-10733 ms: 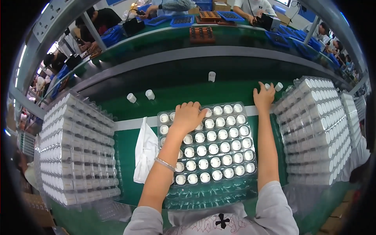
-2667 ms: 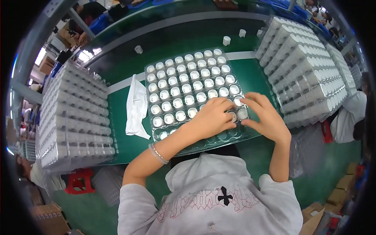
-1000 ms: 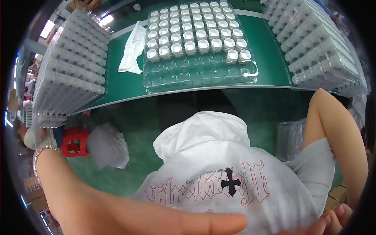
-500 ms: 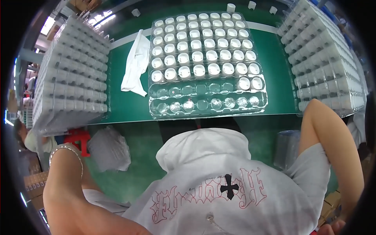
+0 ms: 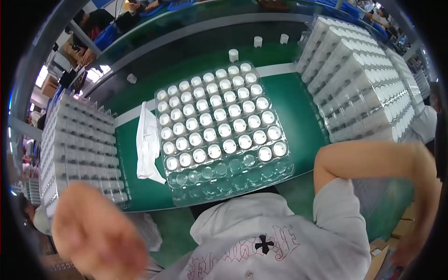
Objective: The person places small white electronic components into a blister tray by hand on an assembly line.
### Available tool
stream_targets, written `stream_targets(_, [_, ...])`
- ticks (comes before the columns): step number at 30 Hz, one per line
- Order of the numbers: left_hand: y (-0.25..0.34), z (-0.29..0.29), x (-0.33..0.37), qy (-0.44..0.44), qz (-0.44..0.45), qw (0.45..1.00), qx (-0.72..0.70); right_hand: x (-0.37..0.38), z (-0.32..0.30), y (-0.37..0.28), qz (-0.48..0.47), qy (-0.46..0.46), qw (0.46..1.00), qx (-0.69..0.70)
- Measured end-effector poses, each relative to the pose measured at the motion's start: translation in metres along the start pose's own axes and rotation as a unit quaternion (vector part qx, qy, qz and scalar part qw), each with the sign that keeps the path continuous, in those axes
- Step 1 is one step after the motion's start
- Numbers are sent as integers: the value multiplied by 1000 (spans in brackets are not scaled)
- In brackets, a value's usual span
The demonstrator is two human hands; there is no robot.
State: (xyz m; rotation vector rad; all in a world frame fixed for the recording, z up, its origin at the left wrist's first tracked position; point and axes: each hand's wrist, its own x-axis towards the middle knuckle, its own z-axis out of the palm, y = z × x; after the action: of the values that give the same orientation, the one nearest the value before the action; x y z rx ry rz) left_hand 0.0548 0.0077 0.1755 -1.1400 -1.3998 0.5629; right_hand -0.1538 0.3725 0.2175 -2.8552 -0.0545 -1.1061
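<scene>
Part-filled tray (image 5: 207, 173) is set fwd., betw. blurred L hand (image 5: 116, 245) (nearer) & R hand (image 5: 404, 254); finger state can't be told.

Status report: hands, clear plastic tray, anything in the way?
Left hand lower left, right hand lower right; both blurred, grips unclear. Clear plastic tray: white cylinders, nearest row empty, neither hand on it. Crumpled white cloth beside it, pockets uncovered.

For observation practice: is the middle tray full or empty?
The tray is partly full: white cylinders fill its far rows; near-left pockets are empty.
</scene>
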Motion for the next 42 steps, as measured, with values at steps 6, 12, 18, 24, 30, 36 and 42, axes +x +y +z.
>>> stream_targets(6, [-14, 50, -124, -123, -366, 920, 69, -142, -37, 149, 572, 319, 712, -254])
stream_targets(12, [80, 85, -273, -188, -654, 728, 82, -327, 40, 214, 581, 323, 504, -552])
stream_targets(18, [87, 94, -261, -252, -622, 737, 81, -322, 48, 228, 571, 218, 549, -571])
stream_targets(24, [88, 96, -259, -286, -677, 678, -21, -322, 47, 225, 647, 156, 476, -574])
stream_targets(30, [93, 91, -263, -392, -631, 669, -29, -321, 48, 239, 662, 39, 488, -567])
stream_targets(36, [93, 96, -278, -499, -507, 703, 12, -323, 51, 242, 662, -96, 443, -597])
stream_targets(42, [95, 98, -282, -577, -446, 684, 18, -320, 53, 263, 717, -216, 334, -572])
